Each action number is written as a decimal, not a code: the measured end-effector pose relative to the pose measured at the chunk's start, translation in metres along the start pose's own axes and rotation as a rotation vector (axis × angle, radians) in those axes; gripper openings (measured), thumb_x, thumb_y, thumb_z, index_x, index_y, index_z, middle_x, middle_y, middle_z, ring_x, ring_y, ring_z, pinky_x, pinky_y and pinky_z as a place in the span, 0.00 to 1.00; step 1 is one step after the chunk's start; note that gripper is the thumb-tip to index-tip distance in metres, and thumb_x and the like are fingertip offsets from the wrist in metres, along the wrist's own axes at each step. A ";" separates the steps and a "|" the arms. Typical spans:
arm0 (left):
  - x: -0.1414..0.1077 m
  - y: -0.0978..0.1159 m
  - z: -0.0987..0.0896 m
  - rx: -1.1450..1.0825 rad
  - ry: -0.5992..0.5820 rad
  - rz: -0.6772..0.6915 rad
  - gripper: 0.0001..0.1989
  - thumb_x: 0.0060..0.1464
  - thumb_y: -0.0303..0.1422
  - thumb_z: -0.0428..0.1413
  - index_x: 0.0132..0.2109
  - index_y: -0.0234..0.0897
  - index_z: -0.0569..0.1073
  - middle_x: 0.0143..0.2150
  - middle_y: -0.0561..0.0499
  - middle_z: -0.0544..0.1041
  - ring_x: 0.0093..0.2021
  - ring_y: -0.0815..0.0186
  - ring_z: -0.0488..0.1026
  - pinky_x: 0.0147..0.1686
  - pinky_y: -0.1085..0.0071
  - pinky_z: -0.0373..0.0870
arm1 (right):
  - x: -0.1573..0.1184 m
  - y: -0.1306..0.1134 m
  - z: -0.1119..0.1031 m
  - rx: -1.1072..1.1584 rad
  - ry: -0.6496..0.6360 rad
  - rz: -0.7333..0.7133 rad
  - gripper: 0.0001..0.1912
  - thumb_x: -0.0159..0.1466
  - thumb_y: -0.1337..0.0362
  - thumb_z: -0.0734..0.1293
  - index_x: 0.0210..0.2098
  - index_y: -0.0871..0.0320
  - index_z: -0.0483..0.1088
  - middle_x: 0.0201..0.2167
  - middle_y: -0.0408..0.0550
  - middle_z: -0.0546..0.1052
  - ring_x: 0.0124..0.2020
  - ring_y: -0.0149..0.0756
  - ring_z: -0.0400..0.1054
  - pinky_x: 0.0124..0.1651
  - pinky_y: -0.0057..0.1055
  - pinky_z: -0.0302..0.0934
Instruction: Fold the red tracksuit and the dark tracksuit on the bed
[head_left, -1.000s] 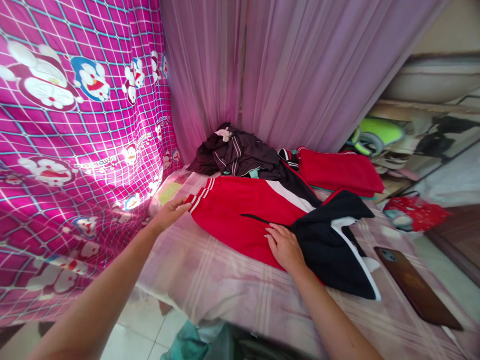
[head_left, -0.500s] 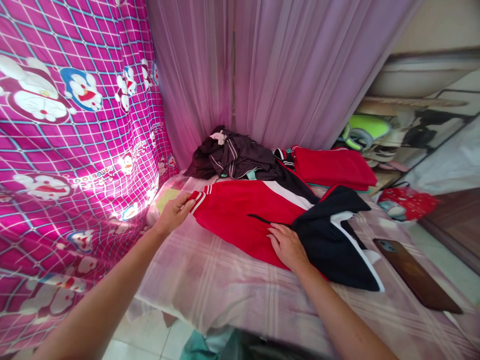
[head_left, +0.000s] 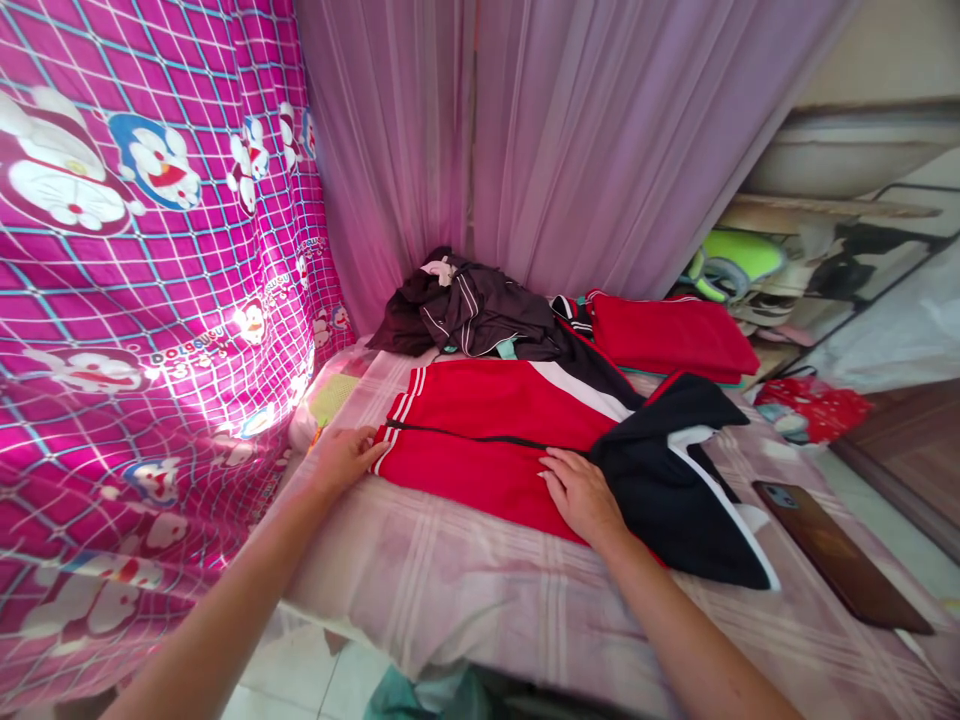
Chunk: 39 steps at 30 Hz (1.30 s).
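Observation:
A red, white and black zip jacket (head_left: 472,480) lies spread on the bed, its striped hem toward the left and its black upper part folded over at the right. At the hem's near corner, my left hand (head_left: 346,462) pinches the red fabric between thumb and fingers. My right hand (head_left: 583,495) rests flat on the jacket near the black part, fingers stretched out beside the dark zip (head_left: 487,438). The zip runs nearly straight from the hem toward the black section.
Behind the jacket sits a crumpled heap of dark clothes (head_left: 487,305), with folded red garments (head_left: 671,335) to its right. A brown-cased phone (head_left: 840,555) lies on the checked bed sheet (head_left: 442,570). A pink patterned curtain (head_left: 172,330) hangs at the left, a purple one (head_left: 600,130) behind.
My left hand has brought the hem corner toward me and down. The near front panel now lies flatter, and the zip line shows along its length. My right hand has stayed on the jacket.

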<state>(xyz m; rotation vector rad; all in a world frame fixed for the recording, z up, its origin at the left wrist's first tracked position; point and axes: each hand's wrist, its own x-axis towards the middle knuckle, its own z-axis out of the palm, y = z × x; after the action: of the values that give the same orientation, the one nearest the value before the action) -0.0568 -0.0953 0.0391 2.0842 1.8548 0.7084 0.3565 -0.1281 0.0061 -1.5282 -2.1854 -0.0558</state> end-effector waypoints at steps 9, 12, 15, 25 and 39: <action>-0.015 0.056 0.008 0.287 0.168 0.129 0.19 0.63 0.42 0.47 0.53 0.39 0.75 0.50 0.42 0.79 0.53 0.55 0.72 0.56 0.57 0.63 | 0.001 -0.001 0.001 0.008 -0.006 0.003 0.16 0.68 0.64 0.59 0.48 0.54 0.76 0.53 0.52 0.77 0.53 0.43 0.70 0.55 0.42 0.64; -0.020 0.088 0.031 0.263 0.041 0.321 0.22 0.65 0.43 0.44 0.59 0.43 0.73 0.62 0.45 0.72 0.64 0.54 0.64 0.66 0.50 0.51 | 0.002 -0.003 -0.003 0.009 -0.018 0.008 0.16 0.68 0.65 0.60 0.49 0.54 0.76 0.53 0.52 0.77 0.53 0.44 0.70 0.55 0.43 0.64; -0.017 0.103 0.052 0.321 -0.086 0.300 0.25 0.64 0.46 0.45 0.63 0.46 0.69 0.68 0.45 0.66 0.69 0.50 0.57 0.67 0.43 0.43 | 0.002 -0.004 -0.007 0.005 -0.037 0.009 0.16 0.69 0.64 0.60 0.50 0.55 0.76 0.54 0.53 0.76 0.54 0.44 0.69 0.56 0.43 0.63; -0.006 0.092 0.063 0.457 -0.134 0.296 0.26 0.63 0.46 0.45 0.65 0.47 0.67 0.69 0.42 0.63 0.69 0.47 0.56 0.65 0.38 0.40 | -0.008 0.001 -0.027 0.060 0.048 0.033 0.16 0.69 0.63 0.60 0.51 0.53 0.76 0.55 0.52 0.76 0.56 0.41 0.69 0.60 0.41 0.62; 0.000 0.084 0.067 0.554 -0.115 0.320 0.27 0.61 0.43 0.44 0.64 0.45 0.68 0.68 0.42 0.65 0.68 0.47 0.59 0.64 0.39 0.49 | -0.071 0.093 -0.066 -0.093 -0.014 0.207 0.19 0.69 0.59 0.59 0.55 0.54 0.74 0.60 0.53 0.72 0.62 0.46 0.65 0.64 0.47 0.55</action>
<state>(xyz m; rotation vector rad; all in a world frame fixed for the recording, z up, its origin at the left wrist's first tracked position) 0.0492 -0.0994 0.0247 2.7368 1.8180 0.1235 0.4828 -0.1748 0.0151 -1.8040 -2.0479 -0.0815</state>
